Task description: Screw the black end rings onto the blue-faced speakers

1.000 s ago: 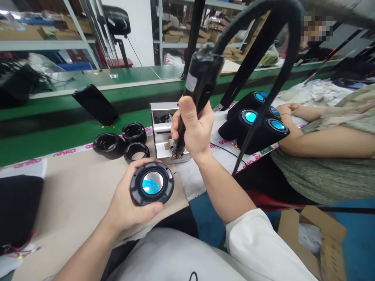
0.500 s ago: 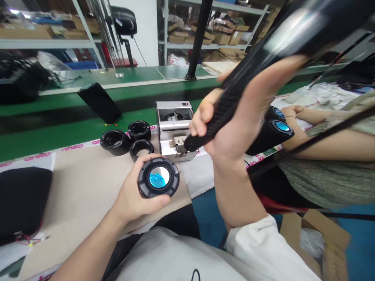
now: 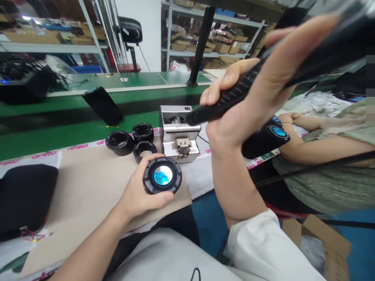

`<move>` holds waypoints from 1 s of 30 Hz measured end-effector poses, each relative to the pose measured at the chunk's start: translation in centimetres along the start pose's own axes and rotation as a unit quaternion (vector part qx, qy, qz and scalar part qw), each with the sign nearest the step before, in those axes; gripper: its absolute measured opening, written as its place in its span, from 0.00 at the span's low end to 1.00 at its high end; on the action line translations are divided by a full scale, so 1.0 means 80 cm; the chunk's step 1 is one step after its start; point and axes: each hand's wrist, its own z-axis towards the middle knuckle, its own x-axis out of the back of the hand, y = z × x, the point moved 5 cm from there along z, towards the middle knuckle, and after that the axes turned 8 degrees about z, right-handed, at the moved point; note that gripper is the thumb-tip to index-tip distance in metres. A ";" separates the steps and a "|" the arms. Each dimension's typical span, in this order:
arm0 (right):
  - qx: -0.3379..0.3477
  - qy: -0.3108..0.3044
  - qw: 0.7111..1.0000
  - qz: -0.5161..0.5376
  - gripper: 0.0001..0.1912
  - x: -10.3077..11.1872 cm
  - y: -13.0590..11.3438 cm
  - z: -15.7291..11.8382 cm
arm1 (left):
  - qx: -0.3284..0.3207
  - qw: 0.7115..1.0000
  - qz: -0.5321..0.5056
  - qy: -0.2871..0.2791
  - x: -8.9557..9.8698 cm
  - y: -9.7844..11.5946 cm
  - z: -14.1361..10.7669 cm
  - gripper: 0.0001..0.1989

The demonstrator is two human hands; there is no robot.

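Note:
My left hand (image 3: 140,191) is closed around a round black speaker part (image 3: 163,175) with a silver centre partly under blue film, held above the cardboard sheet (image 3: 84,183). Raised at the upper right, my right hand (image 3: 243,97) wraps a long black tool (image 3: 234,91), its narrow end pointing down and left. That end is in front of the silver metal machine (image 3: 180,134). Several black rings (image 3: 119,143) stand beside the machine, just beyond my left hand.
A black padded piece with wires (image 3: 27,199) lies at the left. On the green bench stands a black panel (image 3: 102,105). At the right are a person's arms (image 3: 319,136), a black speaker (image 3: 260,142) and an open carton (image 3: 331,238).
My right hand and the black tool have moved up, and the tool's tip has left the clamp at the machine's front. The view has shifted slightly; my left hand still holds the round part.

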 end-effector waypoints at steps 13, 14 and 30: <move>-0.189 -0.058 0.980 -0.010 0.23 0.040 0.048 -0.020 | -0.016 1.000 -0.020 0.002 0.003 -0.006 -0.001 0.39; -0.214 -0.073 0.974 -0.007 0.25 0.041 0.052 -0.029 | -0.018 1.000 -0.020 0.003 0.003 -0.006 -0.001 0.39; -0.312 -0.109 0.943 0.044 0.31 0.049 0.062 -0.065 | -0.019 1.000 -0.012 0.014 0.003 -0.006 0.003 0.39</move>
